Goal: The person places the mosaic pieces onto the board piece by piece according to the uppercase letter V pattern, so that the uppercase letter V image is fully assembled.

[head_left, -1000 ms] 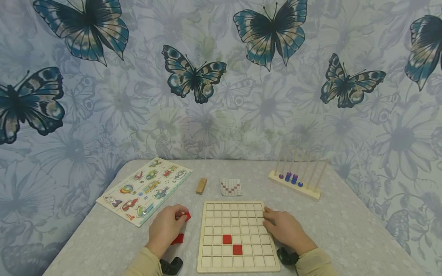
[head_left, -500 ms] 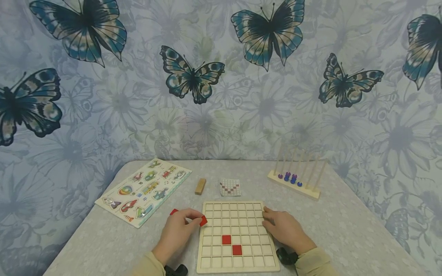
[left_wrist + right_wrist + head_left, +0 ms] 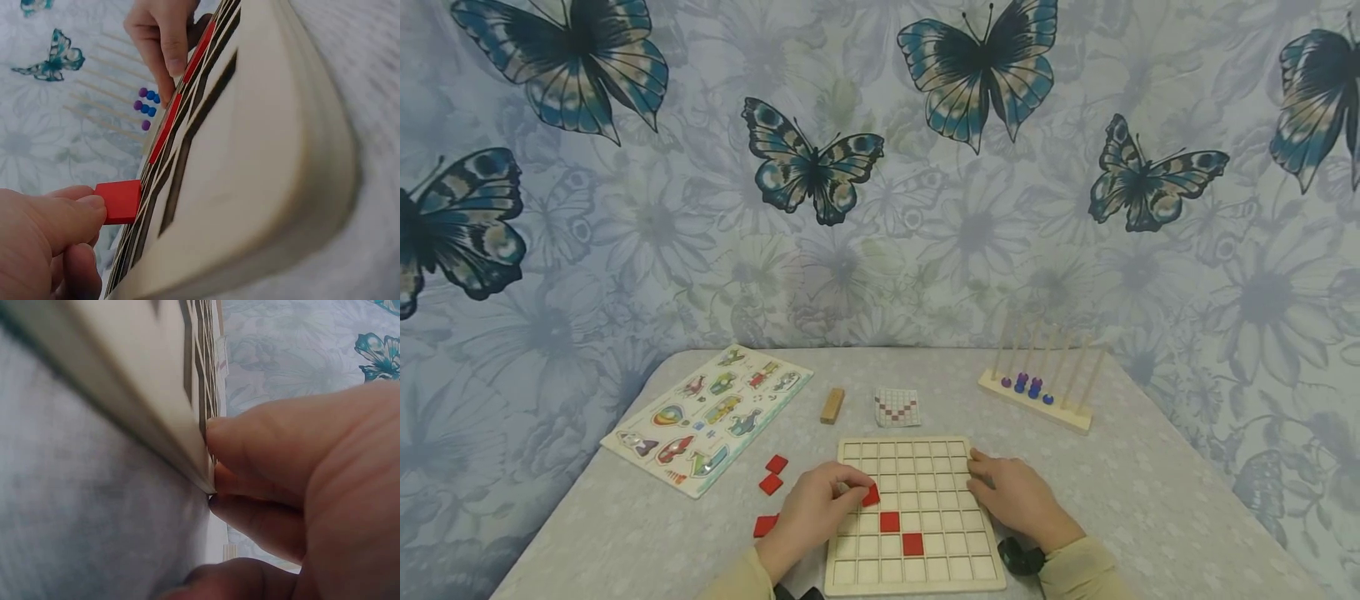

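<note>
Before butterfly wallpaper (image 3: 970,250), the left hand (image 3: 817,504) pinches a red tile (image 3: 871,497) at a gridded board (image 3: 928,502) the right hand (image 3: 1018,500) loosely touches.

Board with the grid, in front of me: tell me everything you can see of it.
The board is pale, looks wooden, and lies flat on the table. It has rounded corners and thin strips dividing it into seven rows of seven shallow squares. Two red tiles sit in it, diagonally adjacent. The left hand pinches a third red tile, tilted, over its left part. The right hand touches its right edge.
</note>
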### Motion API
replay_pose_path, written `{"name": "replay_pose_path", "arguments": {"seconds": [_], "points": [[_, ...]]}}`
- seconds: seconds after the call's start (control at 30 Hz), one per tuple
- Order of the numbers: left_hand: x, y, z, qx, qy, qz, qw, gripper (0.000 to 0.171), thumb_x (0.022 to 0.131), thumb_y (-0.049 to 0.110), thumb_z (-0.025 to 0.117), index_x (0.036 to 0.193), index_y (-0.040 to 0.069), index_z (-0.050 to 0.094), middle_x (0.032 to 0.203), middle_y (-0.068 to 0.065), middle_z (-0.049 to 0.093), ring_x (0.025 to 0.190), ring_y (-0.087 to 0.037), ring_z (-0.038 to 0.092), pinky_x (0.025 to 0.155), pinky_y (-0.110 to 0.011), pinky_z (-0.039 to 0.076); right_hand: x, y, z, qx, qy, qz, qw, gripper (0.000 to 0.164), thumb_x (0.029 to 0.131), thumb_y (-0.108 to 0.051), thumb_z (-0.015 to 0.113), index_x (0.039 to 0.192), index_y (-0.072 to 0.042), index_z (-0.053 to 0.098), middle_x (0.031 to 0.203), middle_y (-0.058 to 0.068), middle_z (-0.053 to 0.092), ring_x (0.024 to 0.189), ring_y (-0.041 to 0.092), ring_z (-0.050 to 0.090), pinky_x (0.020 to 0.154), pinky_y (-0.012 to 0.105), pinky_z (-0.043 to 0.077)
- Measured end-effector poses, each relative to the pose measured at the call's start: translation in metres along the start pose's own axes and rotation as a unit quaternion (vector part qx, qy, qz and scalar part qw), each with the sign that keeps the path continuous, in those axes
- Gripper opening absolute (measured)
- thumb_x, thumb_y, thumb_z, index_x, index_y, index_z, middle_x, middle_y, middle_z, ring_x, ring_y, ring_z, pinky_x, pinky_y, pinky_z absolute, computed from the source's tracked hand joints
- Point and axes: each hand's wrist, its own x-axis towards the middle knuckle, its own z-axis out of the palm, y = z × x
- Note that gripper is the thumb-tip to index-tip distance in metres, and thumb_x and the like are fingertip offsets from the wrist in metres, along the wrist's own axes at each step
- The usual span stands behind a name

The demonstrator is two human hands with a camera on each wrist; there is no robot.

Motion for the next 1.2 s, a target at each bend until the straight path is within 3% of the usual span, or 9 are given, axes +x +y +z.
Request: {"name": "replay_pose_path", "arguments": {"seconds": [0.33, 0.57, 1.0, 1.1, 1.2], "points": [[-0.0006, 0.0030, -0.0044, 0.062, -0.023, 0.032, 0.9973, 0.009, 0.097, 0.026, 0.073, 0.099, 0.033, 0.079, 0.098, 0.014, 0.066, 0.067, -0.001, 0.050, 0.059, -0.024, 0.043, 0.0015, 0.0011, 0.0027, -0.001, 0.002, 0.001, 1.000, 0.038, 0.097, -0.025, 0.071, 0.130, -0.006, 0.071, 0.145, 0.009, 0.061, 0.126, 0.037, 0.063, 0.104, 0.054, 0.049], [-0.0011, 0.0019, -0.0023, 0.092, -0.023, 0.037, 0.9948, 0.010, 0.095, 0.024, 0.075, 0.101, 0.029, 0.080, 0.098, 0.013, 0.066, 0.067, 0.001, 0.049, 0.058, -0.022, 0.043, 0.0014, 0.0009, 0.0025, -0.004, 0.010, -0.006, 1.000, 0.037, 0.097, -0.025, 0.071, 0.130, -0.006, 0.072, 0.145, 0.009, 0.062, 0.126, 0.038, 0.064, 0.104, 0.055, 0.049], [-0.0045, 0.0020, -0.0020, 0.104, -0.032, 0.046, 0.9930, 0.015, 0.095, 0.026, 0.075, 0.108, 0.025, 0.083, 0.100, 0.011, 0.063, 0.060, 0.002, 0.046, 0.050, -0.022, 0.040, 0.0013, -0.0006, 0.0003, -0.002, 0.006, -0.007, 1.000, 0.038, 0.097, -0.025, 0.072, 0.129, -0.006, 0.072, 0.145, 0.009, 0.062, 0.125, 0.038, 0.064, 0.103, 0.055, 0.050], [-0.0049, 0.0019, -0.0020, 0.111, -0.021, 0.047, 0.9925, 0.018, 0.096, 0.028, 0.074, 0.111, 0.024, 0.082, 0.102, 0.010, 0.065, 0.061, 0.004, 0.047, 0.051, -0.021, 0.040, 0.0010, -0.0004, 0.0009, -0.003, 0.006, -0.008, 1.000, 0.038, 0.097, -0.025, 0.072, 0.130, -0.006, 0.071, 0.144, 0.009, 0.062, 0.125, 0.038, 0.064, 0.103, 0.055, 0.050], [-0.0056, 0.0030, -0.0038, 0.112, 0.016, 0.025, 0.9933, 0.018, 0.095, 0.033, 0.075, 0.110, 0.025, 0.081, 0.102, 0.012, 0.067, 0.059, 0.003, 0.048, 0.048, -0.022, 0.040, 0.0008, 0.0005, 0.0023, -0.004, 0.002, -0.006, 1.000, 0.038, 0.098, -0.025, 0.071, 0.130, -0.006, 0.071, 0.145, 0.010, 0.062, 0.125, 0.038, 0.064, 0.103, 0.055, 0.050]]}}
